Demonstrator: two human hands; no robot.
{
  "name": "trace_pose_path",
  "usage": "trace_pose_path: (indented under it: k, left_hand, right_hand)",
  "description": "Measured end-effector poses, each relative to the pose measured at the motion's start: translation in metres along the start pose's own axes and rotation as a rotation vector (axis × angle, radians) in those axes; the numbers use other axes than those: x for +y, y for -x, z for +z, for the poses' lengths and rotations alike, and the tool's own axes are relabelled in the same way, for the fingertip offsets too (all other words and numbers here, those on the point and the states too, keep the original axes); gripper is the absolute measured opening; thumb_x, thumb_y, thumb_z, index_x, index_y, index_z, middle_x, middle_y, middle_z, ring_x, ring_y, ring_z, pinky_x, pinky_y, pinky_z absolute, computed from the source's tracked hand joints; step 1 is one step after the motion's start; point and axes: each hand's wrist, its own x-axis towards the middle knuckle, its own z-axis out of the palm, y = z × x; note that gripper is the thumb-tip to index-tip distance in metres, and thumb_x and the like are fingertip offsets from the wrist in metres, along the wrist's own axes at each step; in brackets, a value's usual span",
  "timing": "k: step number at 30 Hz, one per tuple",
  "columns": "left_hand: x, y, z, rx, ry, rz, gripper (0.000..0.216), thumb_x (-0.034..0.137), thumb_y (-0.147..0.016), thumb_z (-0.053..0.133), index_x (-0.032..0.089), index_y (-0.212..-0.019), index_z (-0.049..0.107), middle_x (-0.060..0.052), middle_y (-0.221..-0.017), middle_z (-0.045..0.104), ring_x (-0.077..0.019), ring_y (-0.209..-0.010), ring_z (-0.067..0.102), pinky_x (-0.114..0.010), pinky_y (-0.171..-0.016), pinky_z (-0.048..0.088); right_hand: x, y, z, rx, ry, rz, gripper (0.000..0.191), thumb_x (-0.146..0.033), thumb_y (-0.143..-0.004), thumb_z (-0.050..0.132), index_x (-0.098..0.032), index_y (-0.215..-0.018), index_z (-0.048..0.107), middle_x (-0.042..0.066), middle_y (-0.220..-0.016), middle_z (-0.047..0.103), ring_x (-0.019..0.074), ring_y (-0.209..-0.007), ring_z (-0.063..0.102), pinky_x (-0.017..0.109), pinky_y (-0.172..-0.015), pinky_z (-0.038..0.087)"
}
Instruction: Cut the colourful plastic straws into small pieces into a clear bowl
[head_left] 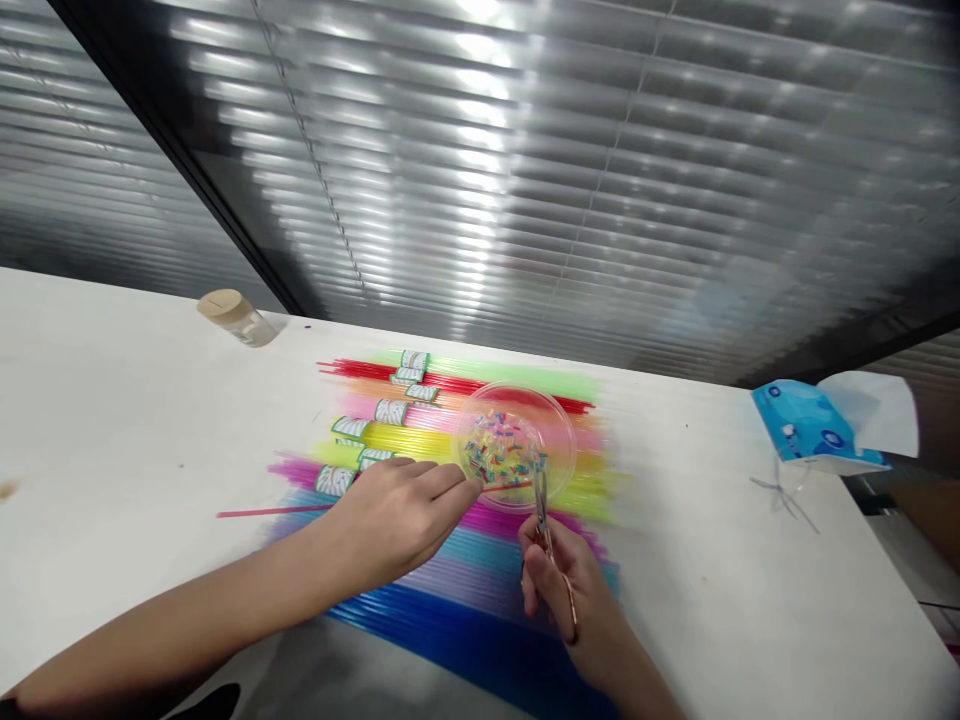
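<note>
Red straw (274, 511) is passing through left hand (416, 510), tip reaching over bowl (570, 450) toward right hand (574, 585). Left hand is pinching straw; right hand, apart from it, is gripping scissors (542, 500), blades at straw's tip. Bowl is holding cut bits (499, 452), resting on straw bundles (420, 442) spread across bench (112, 450).

The left hand (416, 508) holds a red straw (274, 511) over a clear bowl (562, 430) of little colored bits (499, 450). The right hand (574, 585) holds scissors (541, 500) near the straw's right end. Bright straws (427, 442) lie under the bowl. A jar (238, 318) is far left, a blue tissue pack (814, 425) right.
</note>
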Motion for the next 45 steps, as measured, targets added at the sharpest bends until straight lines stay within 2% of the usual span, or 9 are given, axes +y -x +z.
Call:
trace_pose_path:
  k: [4,16,25,32,37,45]
  left_hand:
    - [0.002,0.0,0.001,0.026,0.0,0.007,0.023,0.007,-0.1,0.043,0.015,-0.104,0.064,-0.001,-0.076,0.071,-0.0173,-0.056,0.068,-0.029,-0.048,0.05]
    - [0.004,0.006,0.005,-0.068,0.043,0.031,0.029,0.004,-0.098,0.043,0.015,-0.113,0.066,-0.006,-0.088,0.072,-0.0159,-0.071,0.069,-0.026,-0.063,0.057]
    - [0.003,0.002,0.001,-0.029,0.016,0.008,0.025,0.009,-0.101,0.042,0.013,-0.116,0.062,-0.004,-0.084,0.073,-0.0168,-0.063,0.069,-0.027,-0.054,0.054]
    - [0.0,0.0,-0.005,-0.045,-0.003,-0.01,0.026,0.007,-0.101,0.039,0.017,-0.095,0.063,0.001,-0.068,0.063,-0.016,-0.053,0.062,-0.028,-0.046,0.045]
    - [0.0,0.001,-0.006,-0.035,-0.026,-0.029,0.025,0.008,-0.101,0.039,0.017,-0.096,0.062,0.001,-0.07,0.066,-0.0151,-0.054,0.062,-0.027,-0.046,0.043]
    - [0.005,0.0,-0.003,-0.089,0.035,0.007,0.026,0.001,-0.094,0.043,0.017,-0.099,0.063,0.0,-0.075,0.068,-0.0165,-0.057,0.064,-0.028,-0.048,0.045]
  right_hand:
    - [0.0,0.003,-0.001,-0.041,0.072,-0.028,0.057,-0.078,-0.093,0.055,-0.022,-0.088,0.048,-0.004,-0.067,0.048,0.0137,-0.06,0.043,0.028,-0.057,0.031]
    - [-0.002,-0.002,0.0,-0.05,0.082,-0.025,0.057,-0.078,-0.092,0.056,-0.022,-0.085,0.047,-0.004,-0.065,0.047,0.0138,-0.059,0.043,0.029,-0.056,0.028]
    - [0.0,-0.002,0.0,-0.026,0.011,0.016,0.056,-0.077,-0.092,0.059,-0.023,-0.086,0.048,-0.005,-0.063,0.048,0.0123,-0.056,0.042,0.026,-0.053,0.033]
    - [-0.003,0.0,0.002,0.004,0.014,0.066,0.058,-0.08,-0.089,0.06,-0.024,-0.085,0.046,-0.007,-0.061,0.045,0.0114,-0.05,0.043,0.025,-0.05,0.034]
    - [-0.004,0.001,0.001,-0.006,0.056,0.001,0.059,-0.081,-0.094,0.049,-0.022,-0.092,0.048,-0.004,-0.068,0.048,0.0145,-0.06,0.045,0.028,-0.057,0.036]
    - [-0.006,-0.001,0.0,-0.04,0.088,0.001,0.06,-0.082,-0.089,0.055,-0.023,-0.085,0.047,-0.003,-0.069,0.047,0.0149,-0.062,0.043,0.029,-0.058,0.032]
